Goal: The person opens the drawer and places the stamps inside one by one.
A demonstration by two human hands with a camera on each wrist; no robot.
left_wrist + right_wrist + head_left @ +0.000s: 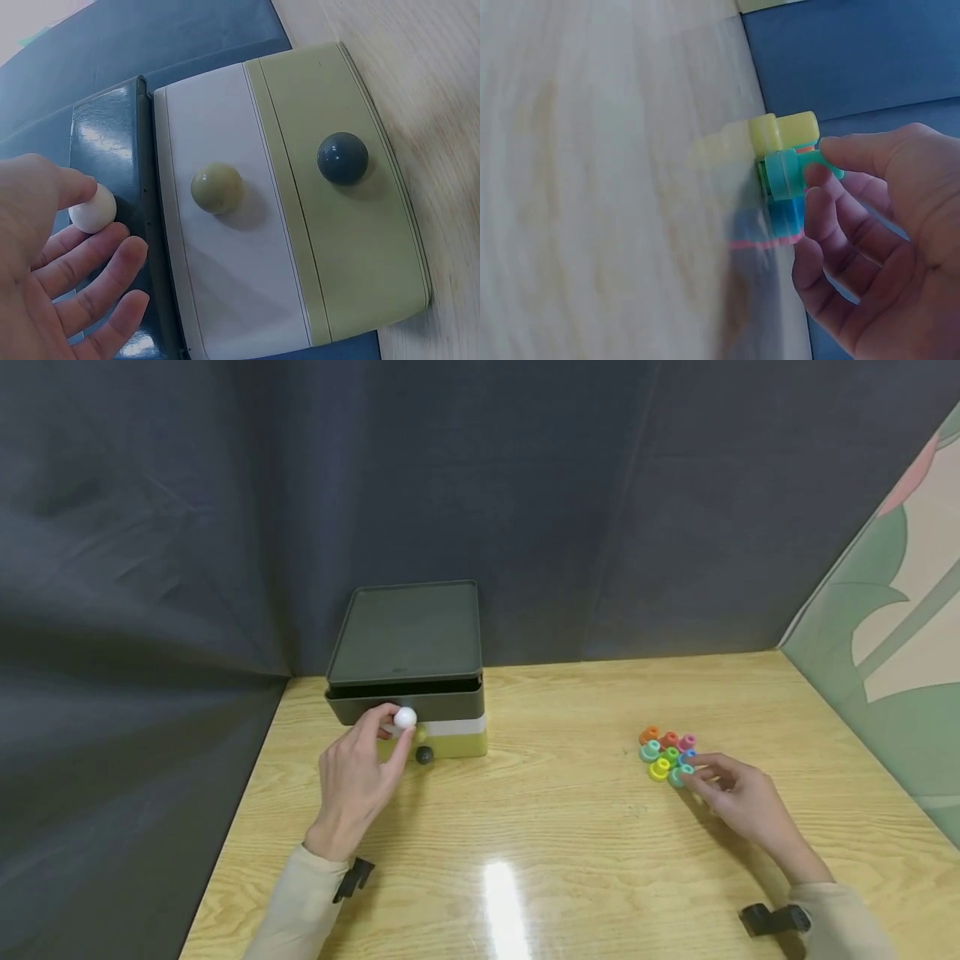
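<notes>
Pinching the small white ball knob (405, 718) of the dark green top drawer (405, 702), my left hand (356, 777) sits at 9 o'clock on the wooden table (570, 827) — fingers curled around the knob. At 3 o'clock my right hand (738, 797) pinches a teal plastic ring piece (679, 774) at the near edge of the colourful cluster of plastic pieces (666, 752) — a narrow grip.
</notes>
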